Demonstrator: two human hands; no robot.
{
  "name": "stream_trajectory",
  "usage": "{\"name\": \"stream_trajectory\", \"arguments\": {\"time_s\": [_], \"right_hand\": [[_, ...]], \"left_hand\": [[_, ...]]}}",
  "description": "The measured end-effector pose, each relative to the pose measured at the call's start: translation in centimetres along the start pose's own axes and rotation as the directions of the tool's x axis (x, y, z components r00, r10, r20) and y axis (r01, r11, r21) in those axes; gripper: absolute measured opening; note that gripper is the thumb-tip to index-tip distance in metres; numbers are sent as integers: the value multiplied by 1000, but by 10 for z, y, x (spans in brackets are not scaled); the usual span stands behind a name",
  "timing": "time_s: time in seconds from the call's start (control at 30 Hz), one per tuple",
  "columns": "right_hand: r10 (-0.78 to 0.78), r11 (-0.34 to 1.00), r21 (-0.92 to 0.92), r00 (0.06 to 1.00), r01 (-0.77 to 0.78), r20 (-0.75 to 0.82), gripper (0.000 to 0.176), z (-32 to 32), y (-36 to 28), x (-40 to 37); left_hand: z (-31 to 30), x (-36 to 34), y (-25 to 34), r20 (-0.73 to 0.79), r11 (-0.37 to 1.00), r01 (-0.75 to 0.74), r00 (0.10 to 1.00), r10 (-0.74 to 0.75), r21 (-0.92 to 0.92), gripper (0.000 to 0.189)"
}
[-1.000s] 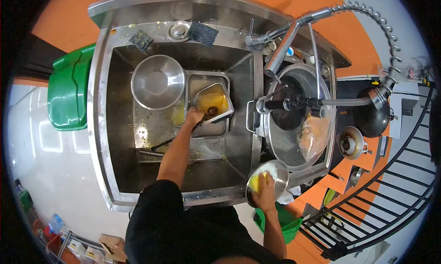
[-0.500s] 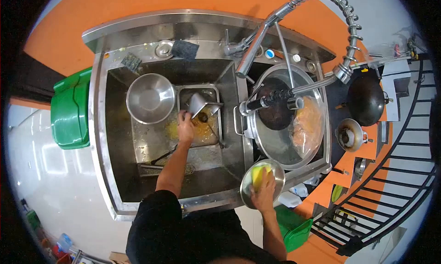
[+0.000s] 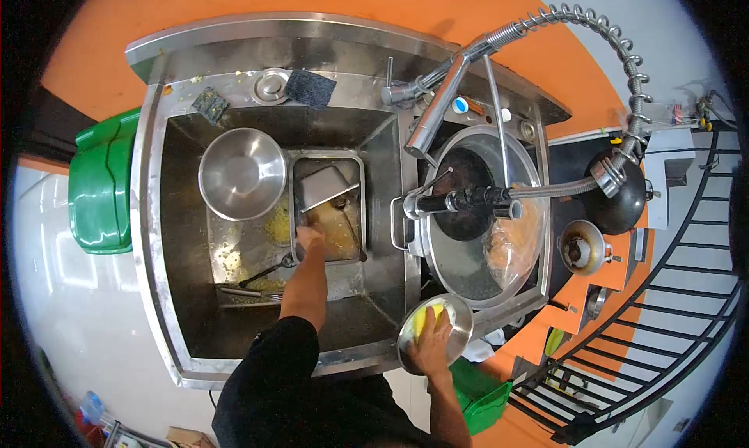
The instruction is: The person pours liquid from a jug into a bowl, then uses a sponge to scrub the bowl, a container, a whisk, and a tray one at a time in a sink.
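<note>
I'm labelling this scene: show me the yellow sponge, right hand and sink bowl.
Yellow sponge (image 3: 421, 320): head view, uncovered face.
Right hand (image 3: 431, 345): head view, its back.
Sink bowl (image 3: 243, 175): head view, inner base.

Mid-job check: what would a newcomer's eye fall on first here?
Probably the coiled tap hose, arching over the picture's upper right. Next, the bright yellow sponge under the right hand, in a metal bowl by the front edge of the sink. Then the left hand at the rectangular pan inside the sink, and a green bin at far left.
</note>
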State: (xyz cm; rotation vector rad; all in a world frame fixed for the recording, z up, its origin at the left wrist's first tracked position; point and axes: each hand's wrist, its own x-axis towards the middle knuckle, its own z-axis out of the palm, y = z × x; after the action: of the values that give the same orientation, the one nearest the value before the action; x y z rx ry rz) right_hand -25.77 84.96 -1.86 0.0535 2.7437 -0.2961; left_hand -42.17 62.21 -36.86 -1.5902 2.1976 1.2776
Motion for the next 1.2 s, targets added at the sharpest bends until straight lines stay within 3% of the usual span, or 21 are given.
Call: {"name": "stream_trajectory", "arguments": {"time_s": [0.03, 0.07, 0.1, 0.2, 0.27, 0.3, 0.4, 0.43, 0.53, 0.57, 0.67, 0.7, 0.8, 0.87, 0.93, 0.97, 1.07, 1.1, 1.13, 1.17, 1.2], "right_hand": [[-7, 1000, -1, 1000, 7, -16, 88, 0, 1, 2], [-11, 1000, -2, 1000, 11, -26, 88, 0, 2, 2], [-14, 1000, -2, 999, 14, -35, 88, 1, 3, -2], [-49, 997, 55, 999, 48, 5, 90, -2, 9, -7], [-44, 997, 64, 999, 43, 12, 90, -3, 8, -8], [-41, 997, 64, 999, 40, 17, 90, -4, 9, -10], [-40, 995, 91, 999, 38, 18, 89, -5, 10, -11], [-46, 996, 80, 999, 44, 16, 89, -6, 10, -8], [-20, 996, 88, 1000, 18, 20, 89, -7, 7, -10], [0, 993, 115, 1000, -2, 18, 88, -7, 5, -9], [-5, 998, 59, 1000, 6, -28, 86, -11, -2, -3], [-29, 1000, -5, 997, 29, -70, 85, -11, -6, 1], [-6, 999, -38, 1000, 5, -29, 81, -3, -4, 0], [-31, 1000, 0, 997, 31, -67, 74, 2, 2, 0], [78, 993, 86, 996, -81, 40, 68, 2, 13, -3], [120, 988, 86, 991, -125, 61, 65, -3, 12, -6], [191, 977, 77, 978, -197, 84, 63, -16, 10, -7], [185, 979, 70, 981, -189, 66, 64, -17, 12, -7], [182, 981, 61, 982, -185, 51, 66, -15, 18, -13], [-9, 995, 100, 986, 26, -166, 71, -1, 31, -18], [-62, 998, -31, 968, 56, -242, 71, -12, 18, -23]], "left_hand": [[9, 3, -10, -1, 998, 39, 999, -39, 49, 44], [4, -3, -8, 122, 892, 254, 967, -225, -374, 42], [-1, -10, -9, 304, 576, 444, 894, -327, -686, 40], [-62, -65, 33, 45, 973, 2, 999, 8, -233, 30], [-62, -68, 31, -85, 958, -64, 995, 42, -279, 28], [-59, -71, 31, -290, 861, -329, 930, 225, -388, 28], [-67, -77, 42, -215, 931, -305, 941, 261, -201, 30], [-55, -67, 35, -193, 923, -299, 947, 256, -243, 30], [-30, -43, 32, -95, 962, 7, 995, -35, -271, 30], [-15, -23, 30, 203, 739, 412, 910, -360, -534, 36], [32, 36, -13, 167, 992, 98, 980, -110, 79, 47], [6, 10, 17, 19, 990, 119, 992, -121, 81, 52], [0, 5, 2, 53, 1000, 26, 998, -25, -7, 48], [-24, -19, 6, 184, 973, 72, 982, -31, -221, 40], [-57, -41, 26, 300, 896, 123, 954, 12, -426, 32], [-63, -42, 15, 281, 875, -49, 937, 207, -482, 37], [-102, -71, 23, 45, 781, -624, 780, 625, -21, 56], [-114, -77, 30, 144, 784, -616, 784, 604, 70, 76], [-128, -84, 35, 190, 764, -632, 772, 607, 127, 78], [-144, -93, 44, 236, 739, -648, 759, 607, 184, 80], [-153, -97, 52, 278, 708, -665, 745, 607, 236, 81]]}}
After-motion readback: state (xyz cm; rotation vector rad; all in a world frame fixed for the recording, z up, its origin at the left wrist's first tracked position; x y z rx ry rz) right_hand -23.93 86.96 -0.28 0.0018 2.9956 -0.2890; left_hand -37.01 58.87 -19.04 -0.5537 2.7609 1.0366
